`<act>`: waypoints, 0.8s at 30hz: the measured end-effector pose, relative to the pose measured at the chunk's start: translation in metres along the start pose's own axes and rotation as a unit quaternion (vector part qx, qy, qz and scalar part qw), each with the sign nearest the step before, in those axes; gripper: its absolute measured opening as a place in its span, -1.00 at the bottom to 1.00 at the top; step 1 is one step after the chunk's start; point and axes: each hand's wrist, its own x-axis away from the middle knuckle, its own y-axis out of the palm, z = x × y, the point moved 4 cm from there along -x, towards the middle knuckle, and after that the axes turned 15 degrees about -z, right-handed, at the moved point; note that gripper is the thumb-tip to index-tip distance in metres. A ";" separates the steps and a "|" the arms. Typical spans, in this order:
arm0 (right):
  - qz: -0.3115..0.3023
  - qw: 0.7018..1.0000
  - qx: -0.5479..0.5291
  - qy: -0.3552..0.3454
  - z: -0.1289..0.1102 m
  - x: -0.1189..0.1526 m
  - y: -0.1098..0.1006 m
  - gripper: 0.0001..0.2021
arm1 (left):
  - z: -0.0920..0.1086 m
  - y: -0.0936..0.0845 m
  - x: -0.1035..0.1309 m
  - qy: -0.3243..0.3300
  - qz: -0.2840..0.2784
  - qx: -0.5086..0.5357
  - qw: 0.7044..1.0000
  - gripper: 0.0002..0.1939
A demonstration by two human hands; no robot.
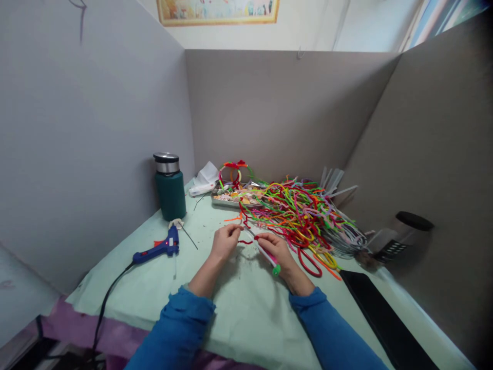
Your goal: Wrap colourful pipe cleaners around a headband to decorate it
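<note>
Over the middle of the table, my right hand is closed around a slim stick, pink and white with a green end toward me. Its thin grey tip points up and left to the fingers of my left hand. Those fingers are pinched together at a red pipe cleaner, part of which is wound near the stick. Just beyond the fingertips is a wavy red piece; whether it joins the held one I cannot tell. What lies inside each grip is partly hidden.
A tangled heap of coloured pipe cleaners lies behind my right hand. Behind it on the left are a metal tray of small pieces and a pipe-cleaner ring. A blue glue gun, green bottle and black slab flank my arms.
</note>
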 end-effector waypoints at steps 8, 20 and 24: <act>-0.059 0.992 -0.110 0.014 -0.002 0.002 0.003 -0.75 | -0.018 -0.009 0.001 -0.122 0.081 0.166 0.975 -0.74; -0.107 0.989 -0.094 0.048 0.000 0.004 0.008 -0.73 | 0.011 0.026 0.005 0.064 -0.216 0.180 0.957 -0.73; -0.139 0.980 -0.134 0.044 0.001 0.005 0.008 -0.78 | 0.015 0.024 0.006 0.100 -0.227 0.161 0.955 -0.73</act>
